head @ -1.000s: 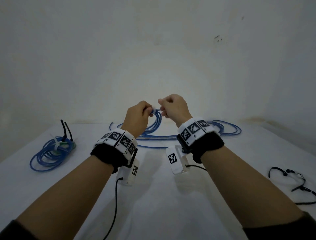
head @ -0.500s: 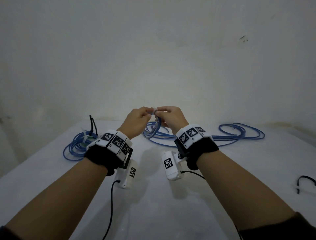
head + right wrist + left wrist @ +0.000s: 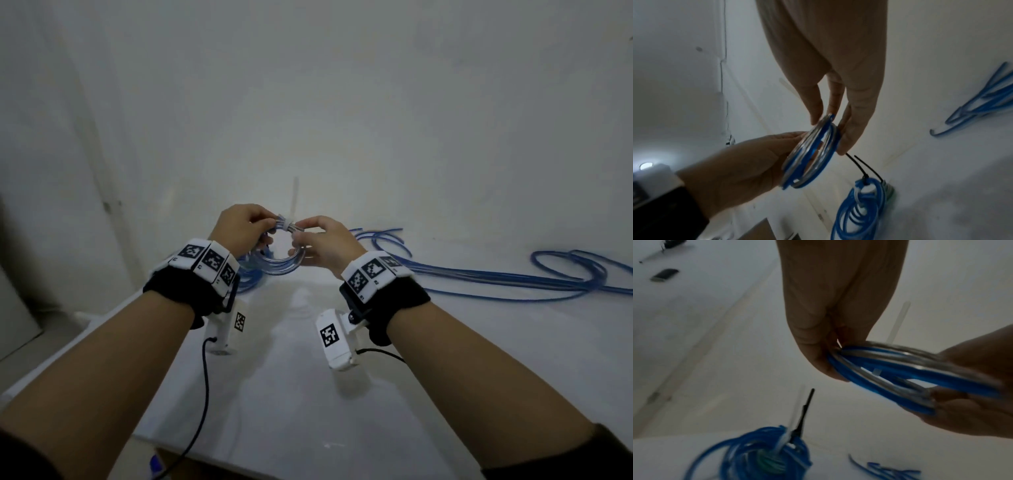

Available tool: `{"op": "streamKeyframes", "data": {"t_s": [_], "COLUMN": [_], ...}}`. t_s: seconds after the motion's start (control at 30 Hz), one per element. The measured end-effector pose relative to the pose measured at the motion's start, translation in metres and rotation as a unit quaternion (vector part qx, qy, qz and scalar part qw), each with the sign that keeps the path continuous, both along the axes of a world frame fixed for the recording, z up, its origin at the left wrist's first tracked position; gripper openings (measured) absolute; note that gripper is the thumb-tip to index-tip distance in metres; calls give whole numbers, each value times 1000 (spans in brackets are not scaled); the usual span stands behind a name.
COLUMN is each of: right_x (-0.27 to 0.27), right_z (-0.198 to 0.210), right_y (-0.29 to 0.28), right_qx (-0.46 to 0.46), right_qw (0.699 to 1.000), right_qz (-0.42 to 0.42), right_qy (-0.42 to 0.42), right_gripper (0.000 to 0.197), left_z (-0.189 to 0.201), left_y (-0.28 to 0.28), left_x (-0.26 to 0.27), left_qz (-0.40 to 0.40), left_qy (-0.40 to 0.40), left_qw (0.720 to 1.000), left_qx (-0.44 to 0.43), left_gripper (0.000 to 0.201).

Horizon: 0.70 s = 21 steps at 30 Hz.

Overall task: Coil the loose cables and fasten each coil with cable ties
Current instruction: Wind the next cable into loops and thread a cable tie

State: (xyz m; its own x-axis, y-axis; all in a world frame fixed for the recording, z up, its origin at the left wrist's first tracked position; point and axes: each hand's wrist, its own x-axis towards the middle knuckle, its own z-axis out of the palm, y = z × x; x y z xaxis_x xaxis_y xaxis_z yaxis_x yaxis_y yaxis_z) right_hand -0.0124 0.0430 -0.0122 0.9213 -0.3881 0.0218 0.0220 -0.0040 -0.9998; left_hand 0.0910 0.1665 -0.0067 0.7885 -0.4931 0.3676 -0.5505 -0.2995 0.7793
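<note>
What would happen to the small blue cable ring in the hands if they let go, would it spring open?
The small blue cable coil probably stays looped: a white plastic cable tie already wraps it. It looks springy, holding a round shape between the left hand and right hand. Probably light, since fingertips carry it.

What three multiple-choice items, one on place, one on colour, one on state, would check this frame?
1. Where is the small blue coil?
A. Held up between both hands
B. Flat on the table
C. On the floor

2. What colour is the tie sticking up from that coil?
A. Black
B. Red
C. Whitish

3. How is the finished coil on the table?
A. Unwound
B. Bound with ties
C. Cut in two

Key: 1 A, the left hand and right hand grip its rim. 2 C, its tail is pale. 3 B, black and white ties wrap it.
</note>
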Motion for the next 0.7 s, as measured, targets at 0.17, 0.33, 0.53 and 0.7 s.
{"op": "streamKeyframes", "data": {"t_s": [0.17,0.33,0.53,0.7], "right_x": [40,77,102,105], "right_z": [-20,-41,-61,-67], "right_y": [29,48,47,39], "right_qx": [-53,-135,-196,-200], "right_qw": [996,984,967,964], "right_qz": [15,-5,24,12], "right_qy": [71,118,158,175], "right_gripper": [14,15,18,35], "left_z": [-17,-32,-35,-11], "left_y": [35,57,59,42], "left_x": [32,57,72,66], "left_qz": [58,125,133,212], "left_qy": [29,40,76,-17], "left_qw": [993,978,970,977], "left_qx": [96,163,186,21], "left_gripper": [9,11,6,23]}}
